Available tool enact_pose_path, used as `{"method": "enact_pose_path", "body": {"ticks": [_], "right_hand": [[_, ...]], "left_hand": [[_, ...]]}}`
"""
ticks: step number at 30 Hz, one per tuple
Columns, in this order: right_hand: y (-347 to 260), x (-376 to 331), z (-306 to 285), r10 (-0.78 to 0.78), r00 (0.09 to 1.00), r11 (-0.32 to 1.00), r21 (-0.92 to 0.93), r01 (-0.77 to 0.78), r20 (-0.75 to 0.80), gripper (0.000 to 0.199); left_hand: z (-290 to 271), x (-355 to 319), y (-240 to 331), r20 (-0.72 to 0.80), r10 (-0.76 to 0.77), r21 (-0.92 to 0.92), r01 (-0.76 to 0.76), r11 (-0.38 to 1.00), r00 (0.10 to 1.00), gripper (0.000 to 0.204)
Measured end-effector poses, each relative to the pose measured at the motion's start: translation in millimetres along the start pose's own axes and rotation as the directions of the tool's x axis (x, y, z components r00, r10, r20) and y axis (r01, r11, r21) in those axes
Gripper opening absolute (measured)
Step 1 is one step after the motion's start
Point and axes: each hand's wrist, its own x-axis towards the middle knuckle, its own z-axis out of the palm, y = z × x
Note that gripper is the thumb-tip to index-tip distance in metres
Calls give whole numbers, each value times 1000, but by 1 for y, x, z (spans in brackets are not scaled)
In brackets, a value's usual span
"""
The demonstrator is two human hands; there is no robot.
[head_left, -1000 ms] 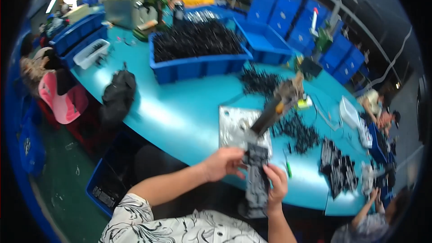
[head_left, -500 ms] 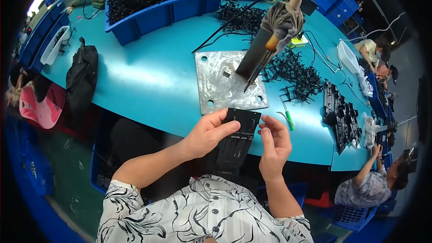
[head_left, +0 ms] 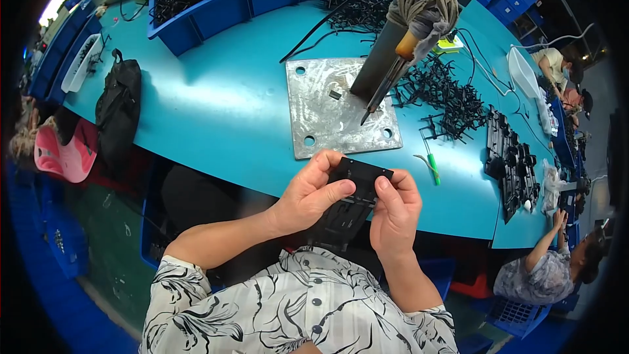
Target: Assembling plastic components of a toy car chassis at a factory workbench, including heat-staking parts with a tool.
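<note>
Our right hand (head_left: pixel 396 215), apart before, now pinches the ribbed black plastic panel (head_left: pixel 347 213) at lower centre; our left hand (head_left: pixel 301 200) clamps its other side, below the scuffed square metal plate (head_left: pixel 318 118).

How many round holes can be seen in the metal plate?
3 in the plate: far-left hole, near-left hole, near-right hole. The post may hide another toward the far-right corner.
</note>
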Motion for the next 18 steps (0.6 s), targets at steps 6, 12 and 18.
{"method": "enact_pose_path", "body": {"ticks": [6,12,18], "right_hand": [[1,-2,5,-21,1000,998,65,22,-20,6],[2,-4,12,-30,999,999,35,31,-34,5],[4,-10,11,-82,996,996,-37,81,-32,7]], "left_hand": [[0,-1,-3,-21,-25,-80,23,997,999,26],[5,-2,1,-128,-120,-212,91,973,985,16],[5,-3,3,-168,-149,-235,107,966,975,14]]}}
